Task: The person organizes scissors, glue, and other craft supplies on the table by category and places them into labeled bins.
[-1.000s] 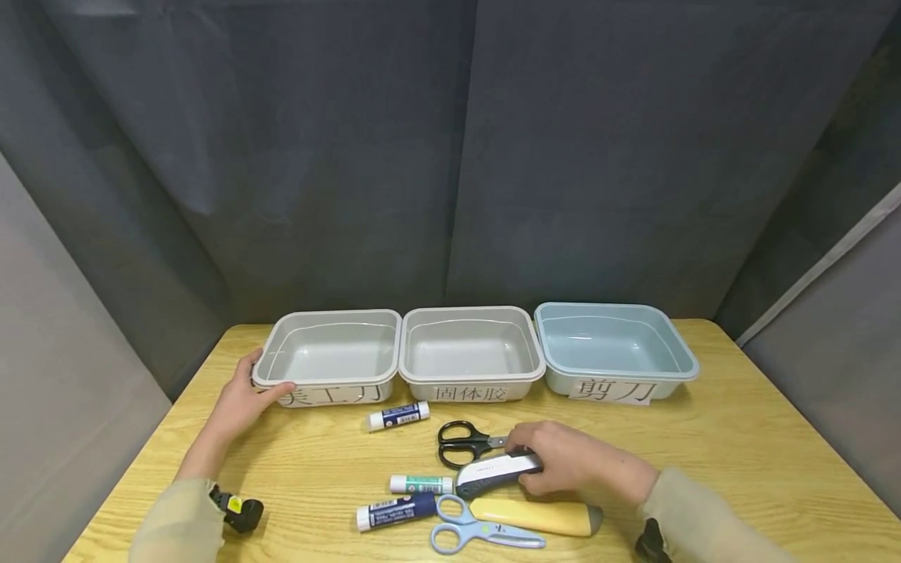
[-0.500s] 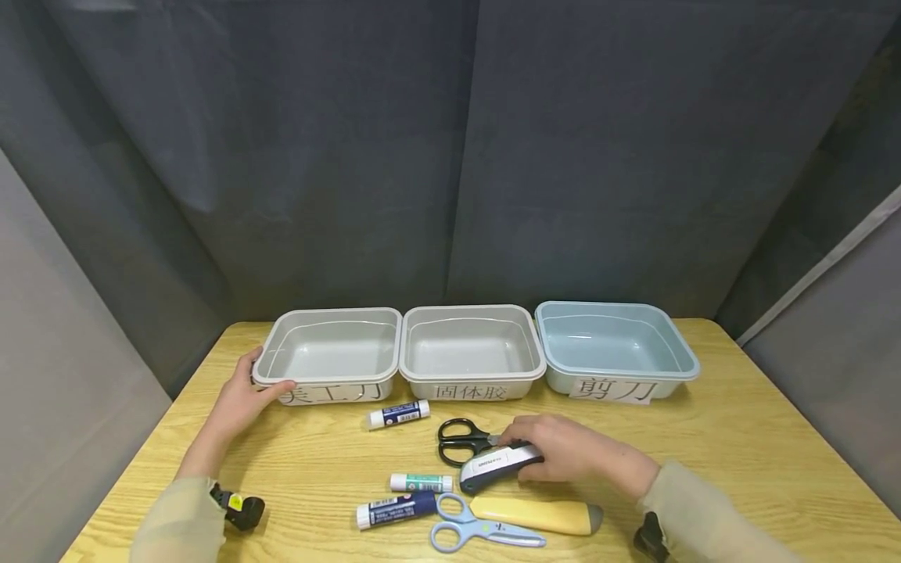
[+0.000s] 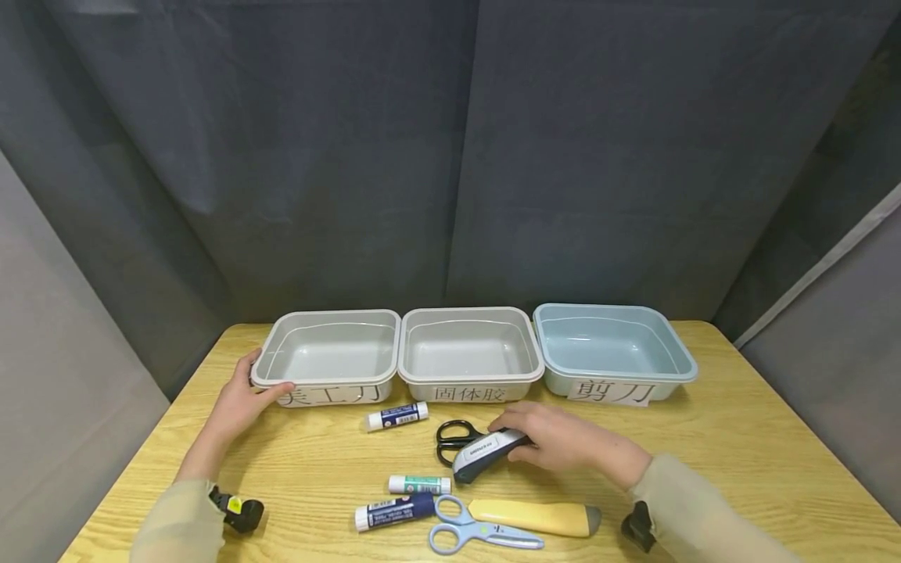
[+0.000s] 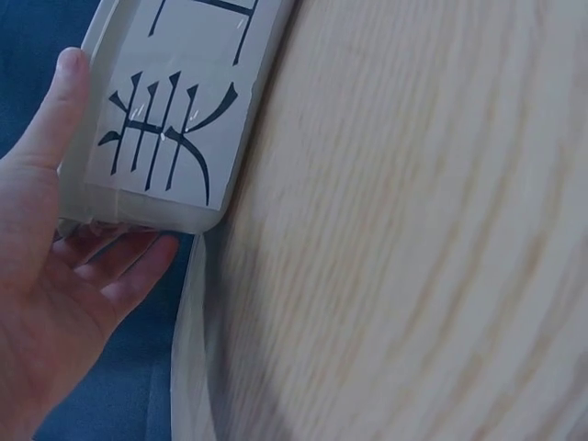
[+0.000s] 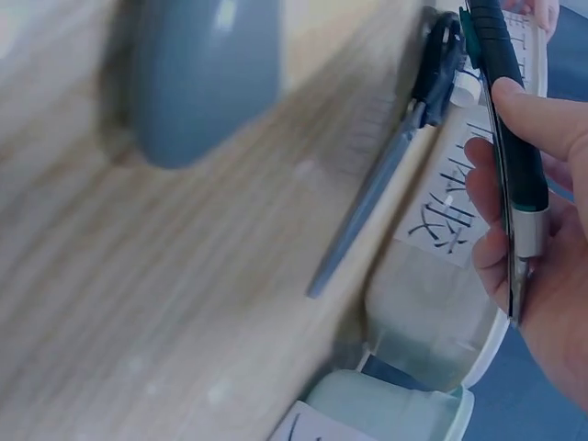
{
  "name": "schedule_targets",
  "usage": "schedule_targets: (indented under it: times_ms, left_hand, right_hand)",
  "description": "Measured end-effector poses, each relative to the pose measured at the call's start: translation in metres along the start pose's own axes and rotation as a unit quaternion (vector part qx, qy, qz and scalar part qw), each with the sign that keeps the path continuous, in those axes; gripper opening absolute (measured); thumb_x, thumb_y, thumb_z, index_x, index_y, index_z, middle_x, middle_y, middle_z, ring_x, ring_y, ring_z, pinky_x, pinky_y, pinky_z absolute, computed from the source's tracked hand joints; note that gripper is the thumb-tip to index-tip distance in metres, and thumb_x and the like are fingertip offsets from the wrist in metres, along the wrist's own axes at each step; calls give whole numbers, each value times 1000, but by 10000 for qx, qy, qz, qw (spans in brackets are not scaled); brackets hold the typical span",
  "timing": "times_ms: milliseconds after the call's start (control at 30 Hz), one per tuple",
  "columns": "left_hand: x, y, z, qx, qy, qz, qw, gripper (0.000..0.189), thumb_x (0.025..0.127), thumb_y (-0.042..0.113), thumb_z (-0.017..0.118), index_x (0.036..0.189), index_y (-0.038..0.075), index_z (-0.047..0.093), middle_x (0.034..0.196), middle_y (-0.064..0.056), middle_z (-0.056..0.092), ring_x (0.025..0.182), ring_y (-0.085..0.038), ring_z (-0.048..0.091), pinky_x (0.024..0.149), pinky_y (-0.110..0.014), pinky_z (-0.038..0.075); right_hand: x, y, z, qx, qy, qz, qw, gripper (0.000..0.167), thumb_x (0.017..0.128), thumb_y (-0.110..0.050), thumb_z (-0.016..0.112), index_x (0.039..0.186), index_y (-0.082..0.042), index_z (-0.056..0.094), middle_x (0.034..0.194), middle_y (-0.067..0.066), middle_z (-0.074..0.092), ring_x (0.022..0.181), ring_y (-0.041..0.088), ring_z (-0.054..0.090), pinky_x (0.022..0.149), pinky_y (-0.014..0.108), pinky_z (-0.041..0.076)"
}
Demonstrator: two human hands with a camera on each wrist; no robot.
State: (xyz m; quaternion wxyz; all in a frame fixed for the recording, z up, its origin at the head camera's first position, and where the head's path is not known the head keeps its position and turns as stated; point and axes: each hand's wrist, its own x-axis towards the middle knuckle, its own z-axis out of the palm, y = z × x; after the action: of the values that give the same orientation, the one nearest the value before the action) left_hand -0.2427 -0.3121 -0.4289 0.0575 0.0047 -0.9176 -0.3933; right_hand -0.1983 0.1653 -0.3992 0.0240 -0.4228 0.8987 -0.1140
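Note:
My right hand [image 3: 556, 438] grips a white-and-dark utility knife [image 3: 486, 452] by one end, held over the black-handled scissors [image 3: 456, 424]. In the right wrist view, thumb and fingers close round the knife [image 5: 514, 138], while the scissors [image 5: 367, 204] lie on the table below. The scissors' blades are hidden from the head view. At far left, my left hand [image 3: 239, 403] holds the near left corner of a grey bin [image 3: 327, 314]. Its thumb lies at the front rim, and in the left wrist view the other fingers wrap the bin's end.
A second grey bin [image 3: 468, 310] and a blue bin [image 3: 612, 309] continue the labelled row. Nearer lie glue sticks, one navy [image 3: 396, 416], one green [image 3: 419, 485], one larger navy [image 3: 394, 512], plus a yellow utility knife [image 3: 531, 516] and light-blue scissors [image 3: 468, 530]. Dark curtains [image 3: 450, 156] enclose the table.
The right hand has lifted the utility knife from beside the yellow one and carried it slightly left and away, over the black scissors. The left hand stays at the bin's corner.

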Motion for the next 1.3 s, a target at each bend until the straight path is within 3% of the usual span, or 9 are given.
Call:
schedule_targets:
  times_ms: [267,667,1300]
  left_hand:
    - [-1,-2,1,-71,15,-45,10000,103,77,50,65,145,4,3,145,-28,21,129,-45,24,101,-59,24]
    - [-5,-3,3,-309,3,-134,9994,103,79,50,64,146,8,-1,146,-26,18,130,-44,24,101,-60,24]
    - [-2,-9,12,-817,94,-28,9966,99,82,39,65,146,13,-5,145,-27,19,130,-43,24,103,-59,21]
  right_hand:
    - [12,-1,-13,-237,367,-194,9989,38,80,-27,67,115,-15,60,107,-5,59,99,12,56,87,33,47]
    - [30,-2,-27,-192,791,-375,9960,38,81,-29,68,115,-15,61,95,-7,60,77,4,52,67,23,47]
    - [70,-7,-38,-322,1201,-305,9918,34,81,-29,68,111,-15,62,99,-5,61,87,8,56,76,29,48]
